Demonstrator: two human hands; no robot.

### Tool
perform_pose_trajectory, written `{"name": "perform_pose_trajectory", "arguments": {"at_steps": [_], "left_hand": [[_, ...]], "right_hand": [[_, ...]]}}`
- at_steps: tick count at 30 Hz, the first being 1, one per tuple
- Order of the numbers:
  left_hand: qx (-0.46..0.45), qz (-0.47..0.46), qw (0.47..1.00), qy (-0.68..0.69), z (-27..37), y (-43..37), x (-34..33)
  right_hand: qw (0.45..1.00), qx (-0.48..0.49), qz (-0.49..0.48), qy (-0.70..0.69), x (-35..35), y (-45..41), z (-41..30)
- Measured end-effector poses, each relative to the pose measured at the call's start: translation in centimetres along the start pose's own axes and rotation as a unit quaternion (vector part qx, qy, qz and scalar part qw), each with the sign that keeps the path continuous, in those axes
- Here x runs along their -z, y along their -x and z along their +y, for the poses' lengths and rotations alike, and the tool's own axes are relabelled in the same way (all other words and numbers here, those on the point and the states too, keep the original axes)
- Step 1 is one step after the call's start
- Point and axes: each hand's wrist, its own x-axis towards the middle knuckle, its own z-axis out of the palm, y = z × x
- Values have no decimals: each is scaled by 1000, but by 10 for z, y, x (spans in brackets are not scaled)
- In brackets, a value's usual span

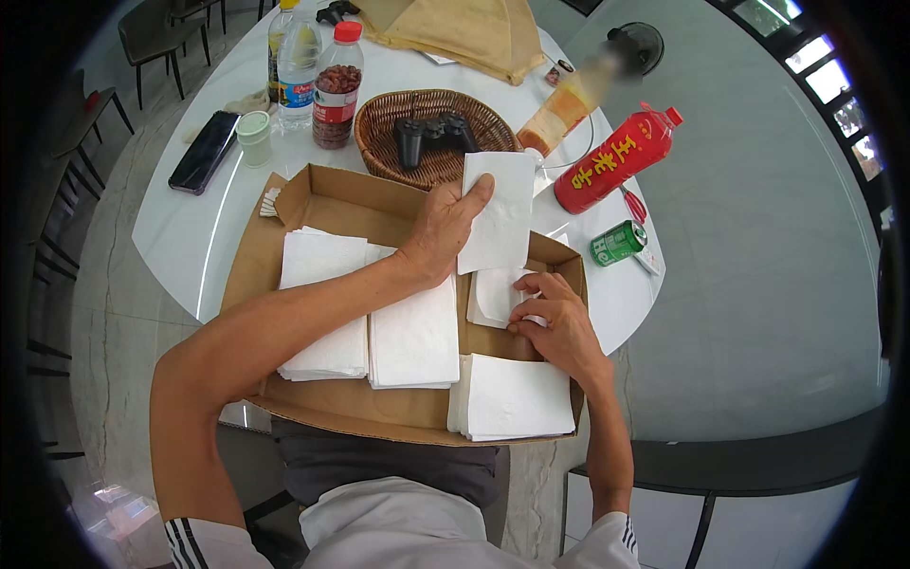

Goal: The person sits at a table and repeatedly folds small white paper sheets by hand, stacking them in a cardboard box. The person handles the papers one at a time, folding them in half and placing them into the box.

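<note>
My left hand (444, 238) pinches a folded white paper napkin (500, 213), thumb on top, above the far wall of a shallow cardboard box (419, 412). Across the box, my right hand (558, 323) has its curled fingertips at the right edge of another white napkin (490, 297); whether they grip it is unclear. Two upright stacks of white napkins, a left stack (323, 267) and a middle stack (414, 338), lie side by side, partly hidden under my left forearm. A third napkin stack (521, 397) lies crosswise in the near right corner.
On the white table (170, 249) beyond the box stand a wicker basket (373, 146) holding a black game controller (434, 139), several bottles, and a small lidded cup (254, 139). A smartphone (205, 153) lies left. A red bottle (615, 160) and green can (617, 243) are right.
</note>
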Motion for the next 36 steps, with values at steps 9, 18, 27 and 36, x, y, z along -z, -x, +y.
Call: {"name": "perform_pose_trajectory", "arguments": {"at_steps": [9, 18, 27, 36], "left_hand": [[-32, 47, 998, 27, 7, 5, -8], [-82, 58, 991, -90, 5, 5, 3], [-34, 9, 997, -73, 5, 7, -4], [48, -82, 995, 17, 20, 14, -13]], "right_hand": [[890, -274, 91, -352, 22, 1, 23], [801, -126, 384, -442, 43, -29, -2], [960, 76, 258, -74, 7, -72, -56], [923, -33, 373, -90, 25, -74, -25]]}}
